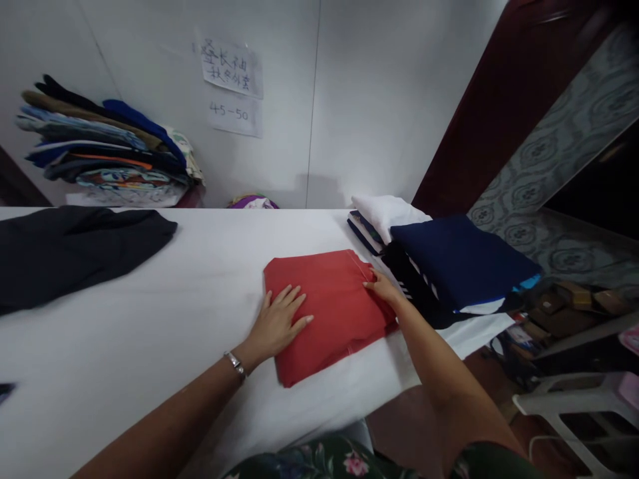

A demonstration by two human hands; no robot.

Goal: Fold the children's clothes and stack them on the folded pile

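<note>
A red folded garment [324,299] lies flat on the white table, its sides tucked into a rough rectangle. My left hand [277,326] rests palm down on its left side, fingers spread open. At the garment's upper right edge, my right hand [383,287] is closed on the cloth, with part of the fingers hidden. Just right of that hand lies folded black clothing with white stripes [412,279]. Beside it sits a navy folded garment [459,256], and a white folded garment [389,213] is behind.
Dark clothing [74,253] lies at the table's left. A tall stack of folded clothes [110,146] stands behind the far edge. Paper signs [232,86] hang on the wall. A white plastic stool [584,406] and boxes [564,299] are on the right.
</note>
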